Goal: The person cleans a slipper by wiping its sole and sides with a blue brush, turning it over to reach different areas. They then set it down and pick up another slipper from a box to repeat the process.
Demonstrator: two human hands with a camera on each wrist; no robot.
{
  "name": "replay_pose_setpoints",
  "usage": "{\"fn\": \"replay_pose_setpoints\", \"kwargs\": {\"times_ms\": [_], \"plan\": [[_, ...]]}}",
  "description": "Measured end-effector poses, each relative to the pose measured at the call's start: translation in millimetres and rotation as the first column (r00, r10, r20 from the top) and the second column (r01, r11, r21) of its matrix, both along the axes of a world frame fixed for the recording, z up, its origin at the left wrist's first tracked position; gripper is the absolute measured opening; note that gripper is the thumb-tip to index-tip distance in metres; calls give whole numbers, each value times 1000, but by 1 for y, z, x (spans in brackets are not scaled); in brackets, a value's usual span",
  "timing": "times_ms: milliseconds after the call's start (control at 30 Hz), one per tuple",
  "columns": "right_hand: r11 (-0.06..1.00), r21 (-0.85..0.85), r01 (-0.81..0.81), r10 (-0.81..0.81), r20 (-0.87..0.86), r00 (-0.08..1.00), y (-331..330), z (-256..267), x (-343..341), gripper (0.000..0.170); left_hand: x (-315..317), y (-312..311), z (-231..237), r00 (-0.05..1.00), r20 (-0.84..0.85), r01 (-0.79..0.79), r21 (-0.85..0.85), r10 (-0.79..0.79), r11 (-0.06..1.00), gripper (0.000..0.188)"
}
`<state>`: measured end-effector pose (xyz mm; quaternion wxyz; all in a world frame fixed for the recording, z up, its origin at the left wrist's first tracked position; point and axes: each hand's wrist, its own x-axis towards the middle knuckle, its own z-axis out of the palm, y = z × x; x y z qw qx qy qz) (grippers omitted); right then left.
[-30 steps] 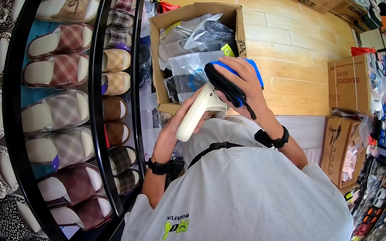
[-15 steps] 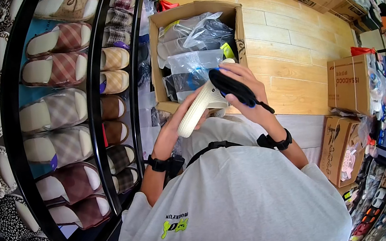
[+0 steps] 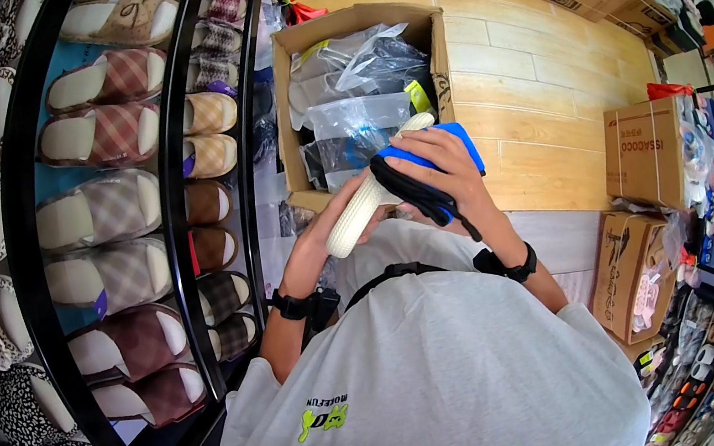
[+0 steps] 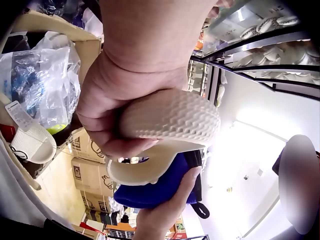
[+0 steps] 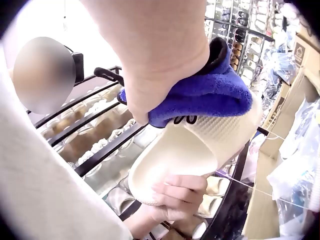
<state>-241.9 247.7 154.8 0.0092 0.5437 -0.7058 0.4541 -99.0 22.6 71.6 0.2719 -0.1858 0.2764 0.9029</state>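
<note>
A cream slipper (image 3: 351,226) with a dimpled sole is held at a tilt in front of the person's waist. The left hand (image 3: 321,228) grips its heel end; in the right wrist view those fingers (image 5: 180,192) curl over the footbed edge. Against the slipper's wide strap (image 5: 227,132), the right hand (image 3: 449,170) holds a blue plush cloth (image 5: 210,97) with black trim and a black hanging loop (image 4: 201,210). The cloth lies folded under that hand's palm and covers part of the strap. Small black lettering (image 5: 185,120) shows at the cloth's edge.
Below the hands stands an open cardboard box (image 3: 289,122) of slippers in clear plastic bags (image 3: 360,121). A black rack (image 3: 178,185) with rows of slippers rises along the left. More cartons (image 3: 638,158) and shelves stand to the right on the wooden floor (image 3: 525,115).
The cloth has swung over the slipper's strap, first showing its black side, then blue again, and now sits farther left and lower. The slipper's toe end has come into view; the left hand keeps its grip.
</note>
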Motion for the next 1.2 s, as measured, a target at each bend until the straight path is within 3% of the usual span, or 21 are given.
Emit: {"fn": "replay_pose_setpoints", "kwargs": {"times_ms": [100,167,267,400,467,500,667,800,900,1000,1100,1200], "plan": [[1000,14,-3,4,-25,1000,-1,3,1,65,3,-1,-3,999,11,-37,-22,37,999,79],[1000,24,-19,19,-11,1000,-1,7,-1,65,2,1,5,987,150,-60,9,58,998,79],[999,-20,33,-33,-25,999,-6,7,-9,63,2,1,16,998,54,-20,-23,21,1000,78],[996,-23,89,-90,-51,995,-11,13,-5,62,5,4,16,987,134,-88,5,86,996,77],[1000,16,17,-15,-88,996,-12,9,-4,61,11,1,3,982,149,-82,-218,116,972,79],[999,50,-16,20,-81,996,-13,16,2,62,14,1,0,982,149,-83,-219,118,972,79],[984,123,-132,140,-66,988,-15,8,-4,64,25,-1,-9,979,160,-103,-146,126,984,84],[987,106,-118,123,-40,992,-18,9,-1,63,27,-4,-11,983,142,-100,-128,118,987,88],[990,99,-100,107,-64,992,-19,8,2,65,40,-9,-49,973,155,-135,-222,171,966,91],[987,112,-118,126,-68,990,-19,7,2,66,25,0,-4,986,108,-114,-93,124,989,90],[985,120,-126,134,-66,989,-19,6,0,66,18,-2,0,996,83,-26,25,24,999,88],[988,128,-84,98,-115,988,-19,12,6,66,16,0,6,986,136,-88,-28,91,996,86]]}}
